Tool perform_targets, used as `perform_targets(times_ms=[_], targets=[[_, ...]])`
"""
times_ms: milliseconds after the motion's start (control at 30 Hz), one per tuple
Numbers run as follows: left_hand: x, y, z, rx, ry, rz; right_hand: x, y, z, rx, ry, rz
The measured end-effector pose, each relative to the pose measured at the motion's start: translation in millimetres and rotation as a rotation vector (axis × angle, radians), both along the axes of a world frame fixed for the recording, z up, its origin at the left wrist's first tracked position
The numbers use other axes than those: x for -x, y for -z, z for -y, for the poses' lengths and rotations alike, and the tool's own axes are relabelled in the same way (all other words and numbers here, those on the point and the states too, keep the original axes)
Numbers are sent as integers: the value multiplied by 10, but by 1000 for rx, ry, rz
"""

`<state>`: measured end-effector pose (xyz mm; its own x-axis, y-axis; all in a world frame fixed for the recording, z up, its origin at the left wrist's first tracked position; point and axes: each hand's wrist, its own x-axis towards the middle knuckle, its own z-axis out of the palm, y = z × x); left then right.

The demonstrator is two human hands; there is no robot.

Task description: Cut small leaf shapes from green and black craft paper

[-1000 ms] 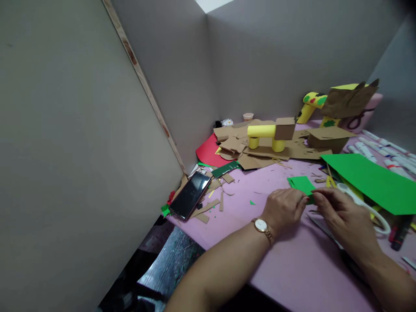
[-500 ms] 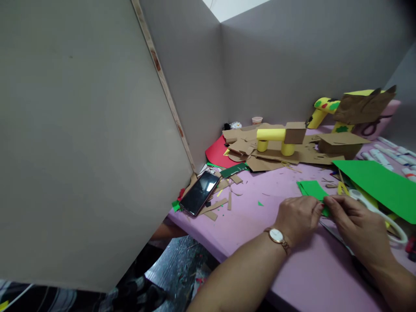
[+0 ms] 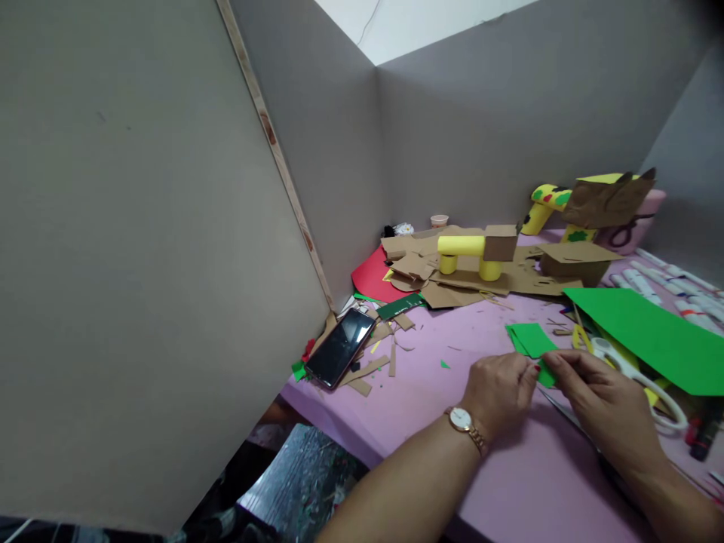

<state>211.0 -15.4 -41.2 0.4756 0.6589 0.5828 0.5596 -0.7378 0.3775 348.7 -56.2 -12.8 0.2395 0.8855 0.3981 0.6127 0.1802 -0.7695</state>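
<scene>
My left hand, with a watch at the wrist, is closed on the left side of a small green paper piece. Fingers of my right hand pinch the same piece from the right. Just behind it, more green paper lies on the pink tabletop. A dark-handled pair of scissors lies partly under my right hand. White-handled scissors rest to the right, beside a large green sheet.
A phone lies among cardboard scraps at the left edge. Behind stand a yellow tube figure with a cardboard head and a spotted yellow figure. Markers lie at the right. A tall grey panel bounds the left.
The camera view has shifted, so the table items appear a little lower and farther left. Both hands remain at the green paper, with slightly more of the small piece showing between them.
</scene>
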Motion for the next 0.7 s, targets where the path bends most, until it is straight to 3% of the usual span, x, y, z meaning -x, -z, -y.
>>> perform_targets(times_ms=[100, 233, 467, 700], targets=[[21, 1, -5, 36, -52, 49, -47, 36, -29, 2, 49, -106], [43, -14, 2, 86, -91, 116, -35, 76, -82, 44, -70, -197], [63, -47, 9, 179, -4, 226, 51, 71, -68, 140, -216, 53], [69, -43, -13, 276, 5, 320, 62, 146, -75, 152, -268, 62]])
